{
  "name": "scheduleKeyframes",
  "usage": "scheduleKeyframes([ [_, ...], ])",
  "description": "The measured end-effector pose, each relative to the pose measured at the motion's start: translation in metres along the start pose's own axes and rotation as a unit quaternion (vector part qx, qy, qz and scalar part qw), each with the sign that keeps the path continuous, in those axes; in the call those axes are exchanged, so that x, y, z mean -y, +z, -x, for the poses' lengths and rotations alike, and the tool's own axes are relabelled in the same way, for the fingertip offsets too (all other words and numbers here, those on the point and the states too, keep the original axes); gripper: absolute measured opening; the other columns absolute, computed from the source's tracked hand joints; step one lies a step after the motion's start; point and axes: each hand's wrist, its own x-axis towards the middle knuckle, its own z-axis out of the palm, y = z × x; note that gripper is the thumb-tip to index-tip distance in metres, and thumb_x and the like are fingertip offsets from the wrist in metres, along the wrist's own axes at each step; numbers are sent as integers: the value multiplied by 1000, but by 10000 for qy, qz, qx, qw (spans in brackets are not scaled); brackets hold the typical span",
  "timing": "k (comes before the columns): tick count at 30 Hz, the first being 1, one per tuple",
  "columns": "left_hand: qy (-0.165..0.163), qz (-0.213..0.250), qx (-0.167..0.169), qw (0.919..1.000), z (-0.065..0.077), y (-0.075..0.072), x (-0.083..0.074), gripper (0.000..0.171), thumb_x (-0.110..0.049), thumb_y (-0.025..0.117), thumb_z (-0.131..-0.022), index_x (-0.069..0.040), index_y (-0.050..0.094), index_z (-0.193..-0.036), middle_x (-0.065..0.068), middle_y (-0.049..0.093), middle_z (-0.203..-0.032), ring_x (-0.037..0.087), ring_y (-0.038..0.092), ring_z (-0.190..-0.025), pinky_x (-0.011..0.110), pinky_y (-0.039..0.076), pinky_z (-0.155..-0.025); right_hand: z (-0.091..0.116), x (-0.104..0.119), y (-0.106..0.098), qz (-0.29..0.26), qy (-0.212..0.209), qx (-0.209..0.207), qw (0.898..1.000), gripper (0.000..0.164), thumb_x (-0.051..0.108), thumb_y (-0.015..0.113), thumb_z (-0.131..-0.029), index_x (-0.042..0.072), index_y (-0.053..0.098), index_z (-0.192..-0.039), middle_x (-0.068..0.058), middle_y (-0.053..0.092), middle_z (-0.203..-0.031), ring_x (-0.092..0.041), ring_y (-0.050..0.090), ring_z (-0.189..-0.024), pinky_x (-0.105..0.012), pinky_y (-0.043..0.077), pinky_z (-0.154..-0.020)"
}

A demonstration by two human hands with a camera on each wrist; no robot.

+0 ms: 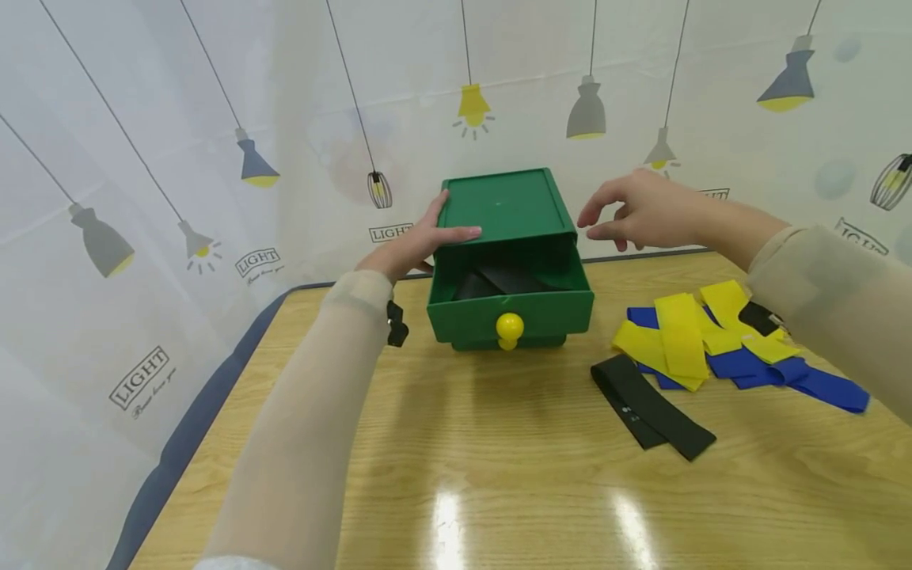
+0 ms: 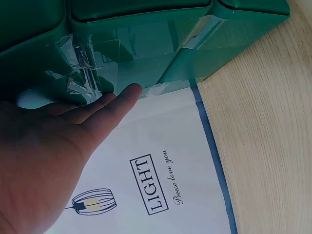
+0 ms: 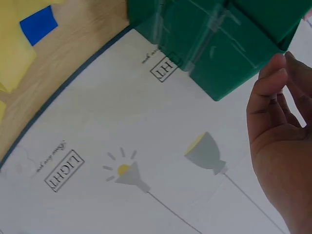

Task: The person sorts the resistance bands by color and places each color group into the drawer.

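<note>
A green drawer unit (image 1: 499,204) stands on the table with its upper drawer (image 1: 466,318) pulled out. Dark folded strips (image 1: 499,279) lie inside that drawer, and a yellow knob (image 1: 509,326) sits on its front. My left hand (image 1: 420,239) rests against the unit's left side, thumb over the top's front edge. Seen from the left wrist, its fingers (image 2: 114,113) extend along the clear-taped side. My right hand (image 1: 644,212) hovers just right of the unit's top, holding nothing, fingers loosely bent. In the right wrist view its fingertips (image 3: 275,73) appear beside the unit's edge.
A folded black strip (image 1: 648,404) lies on the wooden table (image 1: 456,459), right of the drawer. Behind it are overlapping yellow strips (image 1: 680,336) and blue strips (image 1: 819,385). A white lamp-printed backdrop (image 1: 299,95) hangs behind and at left.
</note>
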Motion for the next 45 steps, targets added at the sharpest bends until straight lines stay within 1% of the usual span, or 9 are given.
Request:
scheduleKeyframes([
  [9, 18, -14, 29, 10000, -1, -2, 4, 112, -67, 69, -92, -52, -13, -166, 4, 4, -182, 35, 24, -163, 69, 37, -122, 13, -33, 29, -549, 405, 338, 9971, 27, 21, 67, -106, 10, 71, -130, -7, 73, -97, -22, 64, -74, -34, 58, -67],
  [17, 7, -23, 58, 10000, 0, -2, 1, 111, -66, 68, -92, -51, -13, -167, 5, 6, -182, 35, 24, -163, 69, 36, -122, 23, -53, 52, -804, 385, 333, 9955, 25, 17, 65, -107, 9, 72, -129, -6, 74, -98, -22, 65, -71, -32, 59, -63],
  [20, 11, -40, 43, 10000, 0, -2, -1, 111, -66, 68, -92, -50, -12, -167, 5, 6, -181, 35, 25, -163, 69, 36, -122, 25, -59, 60, -914, 383, 448, 9941, 27, 18, 65, -107, 7, 70, -131, -8, 75, -104, -21, 65, -74, -34, 60, -65],
  [23, 6, -56, 38, 10000, 0, -3, -1, 110, -66, 67, -93, -50, -12, -167, 5, 6, -182, 35, 24, -163, 68, 36, -123, 28, -64, 68, -1083, 441, 637, 9911, 29, 20, 64, -108, 6, 69, -134, -11, 74, -118, -21, 66, -77, -35, 61, -67],
  [25, 0, -65, 40, 10000, 0, -2, -1, 110, -65, 67, -93, -50, -12, -167, 4, 5, -182, 35, 24, -163, 68, 36, -123, 30, -67, 72, -1181, 514, 750, 9888, 31, 21, 63, -108, 7, 68, -135, -13, 74, -113, -21, 66, -76, -34, 60, -67],
  [30, 21, -85, 44, 10000, 0, -2, -1, 110, -66, 68, -92, -49, -12, -167, 4, 6, -182, 34, 25, -163, 68, 37, -123, 36, -75, 85, -1250, 609, 767, 9873, 30, 22, 65, -107, 8, 69, -134, -9, 73, -95, -25, 65, -71, -33, 57, -64],
  [35, 29, -72, 56, 10000, 1, -2, 0, 110, -66, 67, -92, -51, -12, -167, 5, 4, -182, 36, 24, -163, 69, 35, -123, 39, -79, 98, -1265, 474, 651, 9887, 28, 23, 67, -106, 9, 71, -130, -10, 75, -112, -27, 68, -75, -35, 60, -64],
  [40, 39, -47, 49, 10000, 3, -2, 0, 111, -66, 68, -92, -51, -12, -167, 5, 6, -182, 37, 25, -162, 69, 35, -124, 43, -84, 110, -1252, 425, 671, 9889, 28, 23, 67, -106, 9, 72, -130, -11, 74, -110, -26, 68, -74, -35, 60, -62],
  [45, 38, -35, 45, 10000, 4, -1, 0, 110, -66, 68, -92, -51, -12, -167, 5, 5, -182, 37, 26, -162, 69, 35, -123, 46, -89, 122, -1588, 496, 900, 9820, 33, 22, 67, -106, 5, 68, -134, -12, 72, -113, -23, 66, -76, -34, 59, -61],
])
